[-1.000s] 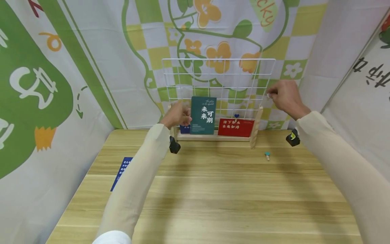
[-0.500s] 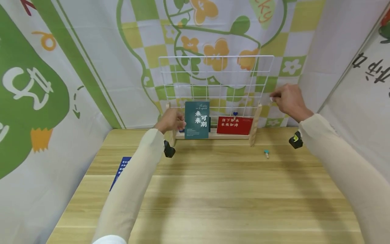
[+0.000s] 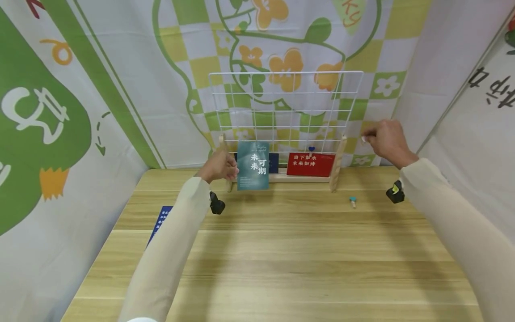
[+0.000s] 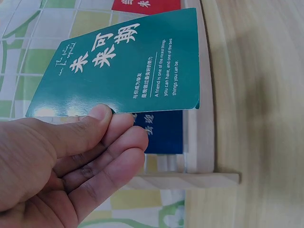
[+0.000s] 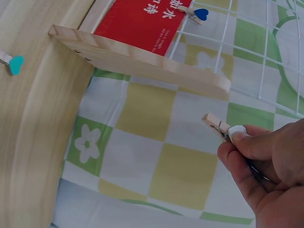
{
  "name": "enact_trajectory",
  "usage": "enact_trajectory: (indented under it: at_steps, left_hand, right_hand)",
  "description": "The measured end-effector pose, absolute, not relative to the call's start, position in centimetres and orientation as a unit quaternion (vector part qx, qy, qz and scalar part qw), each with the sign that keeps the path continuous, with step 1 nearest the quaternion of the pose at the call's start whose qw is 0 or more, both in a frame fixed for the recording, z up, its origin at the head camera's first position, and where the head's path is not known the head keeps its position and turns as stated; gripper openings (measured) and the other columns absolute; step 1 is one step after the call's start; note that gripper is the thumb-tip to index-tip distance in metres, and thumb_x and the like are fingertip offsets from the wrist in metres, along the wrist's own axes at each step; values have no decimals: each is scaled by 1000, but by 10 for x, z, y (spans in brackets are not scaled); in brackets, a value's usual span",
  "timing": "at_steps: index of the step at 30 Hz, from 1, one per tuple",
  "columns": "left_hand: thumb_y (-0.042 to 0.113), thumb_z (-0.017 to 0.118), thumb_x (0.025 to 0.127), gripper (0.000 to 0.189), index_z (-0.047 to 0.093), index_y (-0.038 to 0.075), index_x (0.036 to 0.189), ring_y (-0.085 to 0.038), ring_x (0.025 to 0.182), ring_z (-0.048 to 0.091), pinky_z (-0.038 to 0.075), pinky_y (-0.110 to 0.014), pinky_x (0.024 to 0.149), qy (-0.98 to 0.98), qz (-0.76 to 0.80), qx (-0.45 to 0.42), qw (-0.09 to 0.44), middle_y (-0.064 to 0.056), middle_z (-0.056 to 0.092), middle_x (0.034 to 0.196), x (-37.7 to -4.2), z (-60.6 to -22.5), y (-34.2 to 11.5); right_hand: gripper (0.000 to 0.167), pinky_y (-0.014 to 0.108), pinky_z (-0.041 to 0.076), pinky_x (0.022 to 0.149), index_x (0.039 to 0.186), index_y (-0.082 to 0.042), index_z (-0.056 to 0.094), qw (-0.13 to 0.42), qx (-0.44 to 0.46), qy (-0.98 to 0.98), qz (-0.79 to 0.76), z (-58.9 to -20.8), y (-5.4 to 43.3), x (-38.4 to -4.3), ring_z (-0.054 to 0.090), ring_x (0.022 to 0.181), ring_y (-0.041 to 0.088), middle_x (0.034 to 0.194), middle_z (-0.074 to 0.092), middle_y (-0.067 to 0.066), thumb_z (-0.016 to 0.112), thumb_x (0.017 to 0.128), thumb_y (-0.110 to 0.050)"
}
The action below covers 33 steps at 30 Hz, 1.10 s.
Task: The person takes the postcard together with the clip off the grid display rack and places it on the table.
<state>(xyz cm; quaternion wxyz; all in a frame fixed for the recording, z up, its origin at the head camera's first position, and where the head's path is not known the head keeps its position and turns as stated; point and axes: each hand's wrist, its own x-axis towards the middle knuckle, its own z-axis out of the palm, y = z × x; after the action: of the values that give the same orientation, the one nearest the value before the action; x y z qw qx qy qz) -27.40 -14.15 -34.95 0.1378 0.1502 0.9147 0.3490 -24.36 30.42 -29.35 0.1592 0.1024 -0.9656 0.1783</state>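
My left hand pinches the left edge of a green card with white lettering, thumb in front and fingers behind. The card is upright in front of the left part of a white wire grid rack with wooden side posts. Behind it, a dark blue card shows partly in the rack. My right hand, to the right of the rack, pinches a small wooden clothespin with a white end. A red card stands in the rack's right side under a clothespin with a blue heart.
A clothespin with a teal heart lies on the wooden table, right of the rack. Another blue card lies at the left, partly covered by my left sleeve. Printed cloth hangs behind the rack.
My left hand has drawn the green card left and down, nearer to me, uncovering more of the blue card behind. My right hand has moved slightly right and down with the clothespin.
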Motion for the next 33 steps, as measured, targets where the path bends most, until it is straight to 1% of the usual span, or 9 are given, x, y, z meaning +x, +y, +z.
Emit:
enact_trajectory:
  at_steps: [2,7,9,12,15,18,23,27,33]
  left_hand:
    - [-3,63,92,7,64,-9,89,-32,77,72,61,-37,71,911,357,143,147,-24,72,88,-273,-353,-145]
    - [-5,62,92,5,61,-11,92,-37,83,72,61,-44,77,904,374,137,157,-27,71,92,-270,-359,-153]
    - [-6,62,92,5,61,-11,91,-35,79,72,60,-46,78,905,372,135,155,-27,71,90,-269,-362,-156]
    - [-6,62,91,6,62,-10,87,-29,73,72,61,-44,75,909,364,132,154,-26,72,87,-268,-365,-160]
    - [-5,62,92,8,63,-10,86,-27,73,72,61,-41,73,909,363,126,162,-25,72,86,-266,-371,-164]
    - [-5,61,93,10,63,-10,85,-30,76,72,61,-41,75,906,367,122,172,-25,72,87,-263,-378,-168]
    - [-5,61,93,10,61,-9,84,-33,78,73,61,-44,77,904,368,126,176,-26,72,88,-259,-387,-172]
    - [-4,62,92,11,62,-8,82,-29,73,73,61,-43,75,912,352,130,167,-25,72,86,-258,-391,-175]
    - [-5,61,93,13,61,-7,80,-20,68,70,62,-40,73,909,357,120,177,-21,72,83,-257,-396,-178]
  right_hand:
    - [14,57,53,80,98,7,73,151,99,-966,184,-297,305,-243,68,88,45,98,71,27,62,91,1]
    - [14,52,57,73,100,7,73,137,92,-969,187,-305,308,-242,69,88,44,101,70,28,63,92,0]
    - [14,52,57,73,100,6,73,135,89,-970,182,-308,309,-242,69,88,44,102,70,28,63,92,-1]
    - [15,51,56,73,100,5,73,133,84,-972,177,-312,312,-242,69,89,43,103,70,27,63,92,-2]
    - [15,50,55,70,101,4,73,128,75,-972,183,-316,314,-242,69,85,41,103,70,27,64,92,-3]
    - [15,53,54,76,100,4,74,123,75,-972,184,-323,317,-241,69,88,42,104,70,26,64,91,-3]
    - [14,61,48,90,98,3,75,125,85,-973,176,-334,321,-238,66,99,47,104,70,25,64,91,-3]
    - [15,61,46,91,98,2,75,124,82,-974,173,-338,323,-238,65,99,47,104,70,25,64,90,-4]
    - [15,60,48,87,100,2,74,108,81,-976,172,-348,325,-235,65,98,47,105,70,25,65,90,-4]
